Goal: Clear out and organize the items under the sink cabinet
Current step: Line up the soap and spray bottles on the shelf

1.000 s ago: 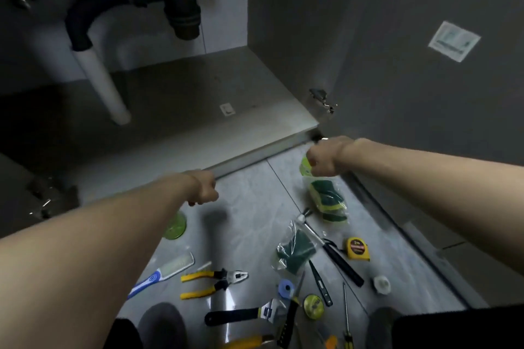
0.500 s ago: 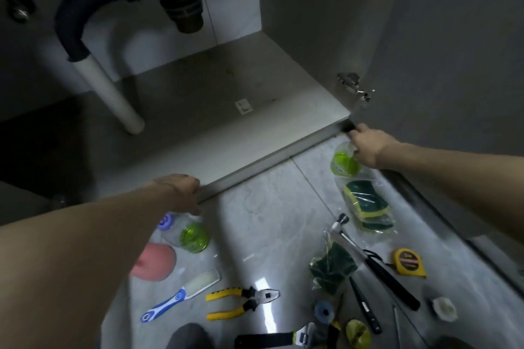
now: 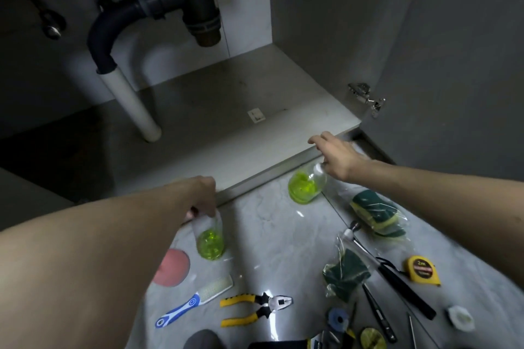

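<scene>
My left hand [image 3: 202, 196] grips the top of a clear bottle of green liquid [image 3: 210, 240], which hangs upright just above the marble floor in front of the cabinet's front edge [image 3: 263, 176]. My right hand [image 3: 337, 156] holds the neck of a second clear bottle of green liquid [image 3: 304, 187], tilted beside that edge, with the forefinger stretched out over the cabinet floor [image 3: 215, 122]. Nothing stands on the cabinet floor except a small white tag [image 3: 256, 115].
A dark drain trap [image 3: 198, 0] and a white pipe [image 3: 133, 105] hang inside the cabinet. The open door [image 3: 453, 65] and its hinge [image 3: 367, 98] are at right. The floor holds sponge packs [image 3: 377, 217], a hammer [image 3: 397, 272], a tape measure [image 3: 422, 269], pliers [image 3: 255, 307], a brush [image 3: 195, 299] and a pink pad [image 3: 173, 268].
My right hand has moved left along the cabinet edge with its bottle, away from the door corner. My left hand now holds its bottle lifted in plain view. The camera has tilted up.
</scene>
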`<state>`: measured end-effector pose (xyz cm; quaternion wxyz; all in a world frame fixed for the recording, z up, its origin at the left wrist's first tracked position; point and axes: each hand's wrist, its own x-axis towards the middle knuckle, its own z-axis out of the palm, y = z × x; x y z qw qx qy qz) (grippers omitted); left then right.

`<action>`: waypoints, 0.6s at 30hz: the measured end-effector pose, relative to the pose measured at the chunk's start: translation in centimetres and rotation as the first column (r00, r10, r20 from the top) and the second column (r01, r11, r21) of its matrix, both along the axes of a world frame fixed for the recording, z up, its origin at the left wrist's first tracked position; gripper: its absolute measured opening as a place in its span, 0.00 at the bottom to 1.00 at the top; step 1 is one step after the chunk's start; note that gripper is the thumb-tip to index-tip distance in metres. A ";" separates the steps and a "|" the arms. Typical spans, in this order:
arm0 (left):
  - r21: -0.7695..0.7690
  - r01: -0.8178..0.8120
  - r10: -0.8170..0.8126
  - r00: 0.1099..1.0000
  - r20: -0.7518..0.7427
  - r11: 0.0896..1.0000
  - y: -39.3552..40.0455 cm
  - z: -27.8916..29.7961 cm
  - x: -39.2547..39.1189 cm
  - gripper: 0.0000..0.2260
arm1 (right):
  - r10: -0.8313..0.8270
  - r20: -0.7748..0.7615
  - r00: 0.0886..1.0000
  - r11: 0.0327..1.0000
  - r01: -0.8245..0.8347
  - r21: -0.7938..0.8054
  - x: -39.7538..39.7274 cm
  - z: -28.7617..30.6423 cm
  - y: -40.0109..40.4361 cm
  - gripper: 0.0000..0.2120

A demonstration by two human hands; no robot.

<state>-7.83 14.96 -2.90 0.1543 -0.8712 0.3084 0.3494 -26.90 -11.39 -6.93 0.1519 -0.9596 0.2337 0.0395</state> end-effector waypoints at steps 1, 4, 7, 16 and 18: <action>-0.062 0.004 -0.003 1.000 0.009 0.998 -0.9 0.1 -0.2 0.11 | -0.039 -0.001 0.999 0.999 0.039 0.019 0.1 -0.1 0.2 0.32; -0.220 -0.033 0.032 0.999 -0.006 0.975 -3.8 0.1 -1.0 0.13 | -0.180 -0.001 0.984 0.978 0.179 0.110 0.9 0.1 0.2 0.30; -0.354 -0.102 0.095 0.995 -0.037 0.930 -6.8 -0.7 -2.0 0.14 | -0.332 -0.065 0.941 0.926 0.338 0.169 1.2 0.4 0.0 0.15; -0.637 -0.307 0.292 0.947 -0.132 0.707 -13.0 -2.7 -4.6 0.10 | -0.469 -0.057 0.881 0.844 0.466 0.266 0.9 -0.1 -1.7 0.09; -0.651 -0.348 0.324 0.932 -0.164 0.675 -13.9 -2.9 -5.3 0.10 | -0.467 -0.025 0.884 0.839 0.452 0.303 1.1 -0.2 -1.9 0.11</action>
